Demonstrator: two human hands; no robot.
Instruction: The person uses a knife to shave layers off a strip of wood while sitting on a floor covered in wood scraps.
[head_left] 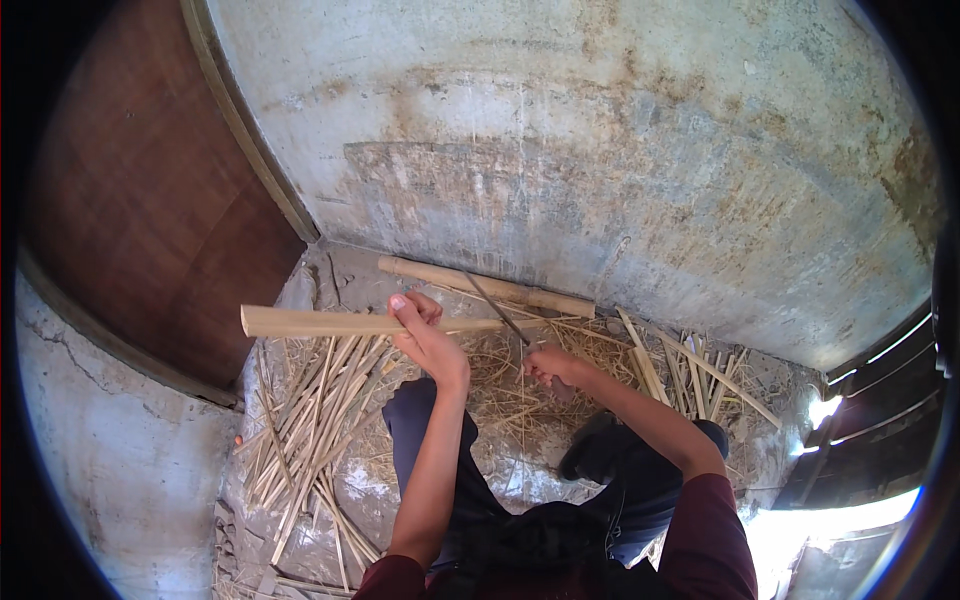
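- The left hand (425,335) is wrapped around a pale bamboo stick (330,322), holding it level above the floor (400,490) — probably so the blade can meet its right end.
- The right hand (550,368) is clenched on the handle of a thin knife (497,310), whose blade slants up to the stick.
- Split strips (310,420) lie toward the floor's left edge (cuttings, it seems).
- No packages, labels or signs are visible.
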